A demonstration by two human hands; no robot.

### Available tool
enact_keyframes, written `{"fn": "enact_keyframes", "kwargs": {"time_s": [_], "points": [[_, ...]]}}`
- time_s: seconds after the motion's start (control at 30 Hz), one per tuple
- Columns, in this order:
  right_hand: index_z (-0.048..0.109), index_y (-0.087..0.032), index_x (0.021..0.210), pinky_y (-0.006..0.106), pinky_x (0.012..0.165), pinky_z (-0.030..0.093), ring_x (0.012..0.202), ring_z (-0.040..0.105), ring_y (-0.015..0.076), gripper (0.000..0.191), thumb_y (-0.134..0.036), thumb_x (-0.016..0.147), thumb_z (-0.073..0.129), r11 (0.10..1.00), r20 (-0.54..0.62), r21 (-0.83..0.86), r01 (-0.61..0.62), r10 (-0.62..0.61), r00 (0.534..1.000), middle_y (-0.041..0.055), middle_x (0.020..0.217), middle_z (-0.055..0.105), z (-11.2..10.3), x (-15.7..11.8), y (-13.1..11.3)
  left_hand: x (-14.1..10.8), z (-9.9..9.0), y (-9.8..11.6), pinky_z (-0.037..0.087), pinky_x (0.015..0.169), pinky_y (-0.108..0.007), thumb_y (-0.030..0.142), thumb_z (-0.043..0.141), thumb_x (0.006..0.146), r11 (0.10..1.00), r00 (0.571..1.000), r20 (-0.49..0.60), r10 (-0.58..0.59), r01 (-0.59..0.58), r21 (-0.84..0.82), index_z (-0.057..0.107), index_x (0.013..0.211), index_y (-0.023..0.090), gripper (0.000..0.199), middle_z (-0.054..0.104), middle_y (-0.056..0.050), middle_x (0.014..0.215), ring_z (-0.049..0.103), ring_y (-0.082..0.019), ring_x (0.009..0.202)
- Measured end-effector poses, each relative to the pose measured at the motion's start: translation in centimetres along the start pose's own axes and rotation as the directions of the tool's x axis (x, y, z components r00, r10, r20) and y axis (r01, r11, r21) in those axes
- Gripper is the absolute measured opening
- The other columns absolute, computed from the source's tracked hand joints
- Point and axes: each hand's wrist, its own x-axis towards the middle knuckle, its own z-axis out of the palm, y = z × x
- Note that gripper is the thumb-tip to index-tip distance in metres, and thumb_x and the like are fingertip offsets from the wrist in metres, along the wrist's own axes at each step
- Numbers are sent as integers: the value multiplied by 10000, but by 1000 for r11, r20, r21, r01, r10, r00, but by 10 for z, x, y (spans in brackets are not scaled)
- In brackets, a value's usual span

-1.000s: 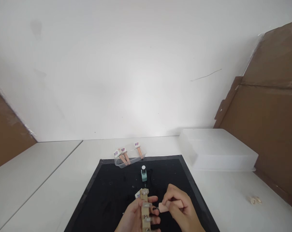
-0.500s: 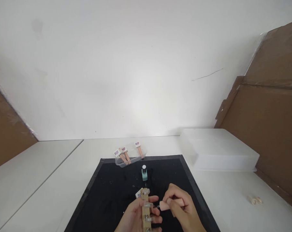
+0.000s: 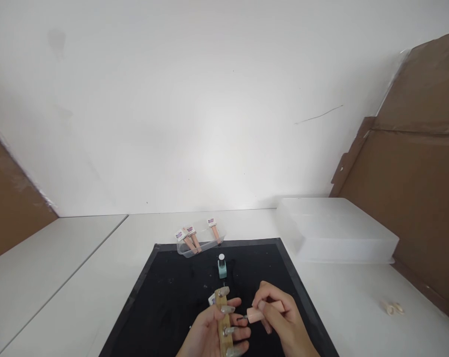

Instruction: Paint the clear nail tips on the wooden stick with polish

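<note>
My left hand [image 3: 205, 329] is closed round a wooden nail stand [image 3: 223, 325], a narrow strip with several clear, glittery false nails [image 3: 228, 309] pointing right. In my right hand [image 3: 284, 317] is a nail polish brush [image 3: 259, 313] with a pale pink handle, pinched between thumb and fingers. Its dark bristle tip points left, close to the nails and just in front of my left fingers; I cannot tell whether it touches anything. Partly hidden behind the stand lies a small white-labelled item [image 3: 211, 299]. Beyond stands a teal nail polish bottle [image 3: 222, 269] with a black-and-white cap.
A black mat [image 3: 172, 297] with a dark border lies under my hands. At its far edge sits a clear tray [image 3: 205, 245] with three pink-and-white polish bottles [image 3: 214, 230]. A translucent white box [image 3: 343, 233] stands at the right, with small beige rings [image 3: 391, 308] nearer me.
The nail stand has turned slightly in my left hand, so the nails show more clearly. The brush tip has shifted a little down and away from the nail it was beside.
</note>
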Motion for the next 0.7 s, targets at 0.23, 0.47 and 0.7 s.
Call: {"fn": "enact_keyframes", "kwargs": {"time_s": [0.23,0.47,0.7], "points": [[557,-158,596,206,408,250,390,326,65,182,-273,736,557,999,-34,52,-11,13,999,-52,565,418,0,1,2,1,-2,0,400,775,-380,159,462,669,1000,999,41,13,-13,-3,502,1033,100,370,629,-58,710,623,-204,696],[560,-157,597,208,408,237,394,319,64,184,-276,736,561,998,-40,69,-14,17,999,-47,581,424,1,1,3,1,-2,-2,381,836,-380,78,497,644,1000,995,101,26,-26,-6,463,1081,140,443,647,-68,835,633,-200,752],[551,-158,601,211,420,240,397,306,68,184,-272,746,550,997,-36,76,-7,9,999,-60,540,397,1,0,5,4,-6,-4,374,846,-376,179,598,667,999,995,94,46,-46,3,453,1120,175,476,618,-78,974,628,-218,811]]}}
